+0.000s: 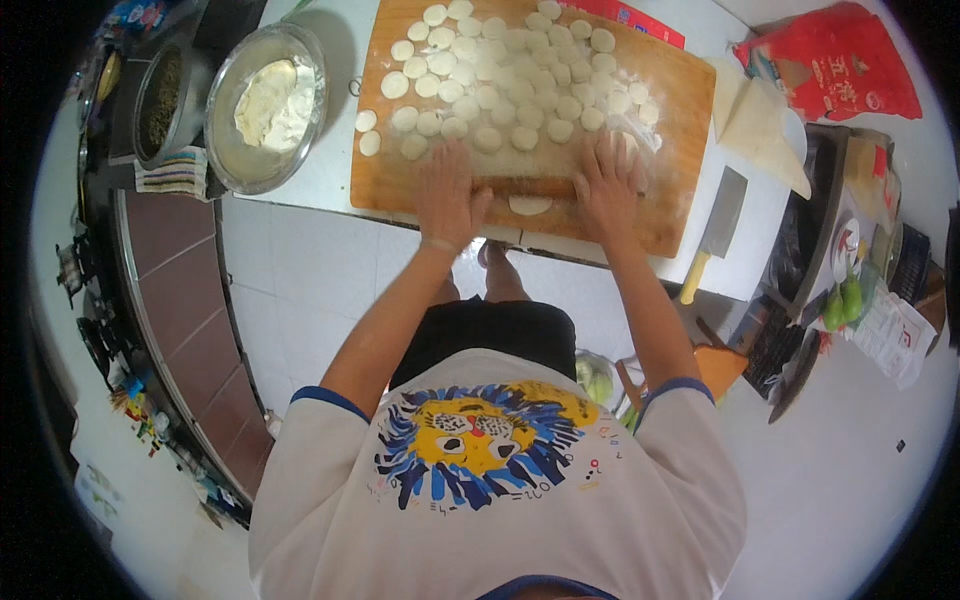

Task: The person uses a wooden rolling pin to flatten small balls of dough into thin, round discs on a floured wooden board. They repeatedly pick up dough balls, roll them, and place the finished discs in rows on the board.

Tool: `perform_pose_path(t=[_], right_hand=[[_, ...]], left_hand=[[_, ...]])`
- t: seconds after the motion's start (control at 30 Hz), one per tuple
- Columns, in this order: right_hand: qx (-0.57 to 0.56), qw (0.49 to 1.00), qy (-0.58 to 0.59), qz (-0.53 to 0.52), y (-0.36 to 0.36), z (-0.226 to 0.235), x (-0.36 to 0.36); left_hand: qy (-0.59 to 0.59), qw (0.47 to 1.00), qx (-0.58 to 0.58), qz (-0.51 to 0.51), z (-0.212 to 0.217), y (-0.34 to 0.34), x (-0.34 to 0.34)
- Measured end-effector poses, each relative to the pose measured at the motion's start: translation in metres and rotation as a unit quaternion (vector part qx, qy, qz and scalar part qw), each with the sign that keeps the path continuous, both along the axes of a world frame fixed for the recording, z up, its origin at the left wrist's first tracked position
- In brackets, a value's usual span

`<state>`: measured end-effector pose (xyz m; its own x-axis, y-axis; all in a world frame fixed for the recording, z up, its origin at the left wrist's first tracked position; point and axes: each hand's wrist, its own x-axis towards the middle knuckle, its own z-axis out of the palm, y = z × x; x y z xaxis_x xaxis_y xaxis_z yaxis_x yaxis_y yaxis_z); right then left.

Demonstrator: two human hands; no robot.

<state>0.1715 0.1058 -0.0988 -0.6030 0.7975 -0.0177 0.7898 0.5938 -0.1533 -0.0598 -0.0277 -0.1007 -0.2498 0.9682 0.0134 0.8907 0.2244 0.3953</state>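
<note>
A brown rolling pin lies crosswise near the front edge of a floury wooden board. My left hand holds its left end, fingers reaching forward over it. On the right end is my right hand, its fingers also stretched forward while the palm bears on the pin. A pale flattened dough piece shows just in front of the pin, partly under it. Several small floured dough rounds cover the far part of the board. Both hands hide the pin's ends.
A large metal bowl with a dough lump stands left of the board, beside a pot of dark filling. Rightward lie a cleaver, handle over the table's edge, a pale cloth and a red bag.
</note>
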Motion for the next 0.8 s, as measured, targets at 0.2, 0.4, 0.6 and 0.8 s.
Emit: perform_pose_path(t=[0.2,0.4,0.6,0.8], right_hand=[[-0.046,0.999,0.008,0.011,-0.039,0.011,0.002],[0.012,1.0,-0.019,0.0,-0.007,-0.005,0.0],[-0.045,0.999,0.018,0.005,-0.026,0.008,-0.004],[0.008,1.0,-0.019,0.002,-0.012,-0.006,0.007]], left_hand=[[-0.016,0.999,-0.045,-0.015,-0.013,-0.045,0.002],[0.003,0.999,-0.036,-0.015,0.003,-0.011,0.001],[-0.035,0.999,-0.023,-0.004,-0.01,-0.036,-0.001],[0.006,0.999,-0.045,-0.005,0.013,-0.005,-0.003]])
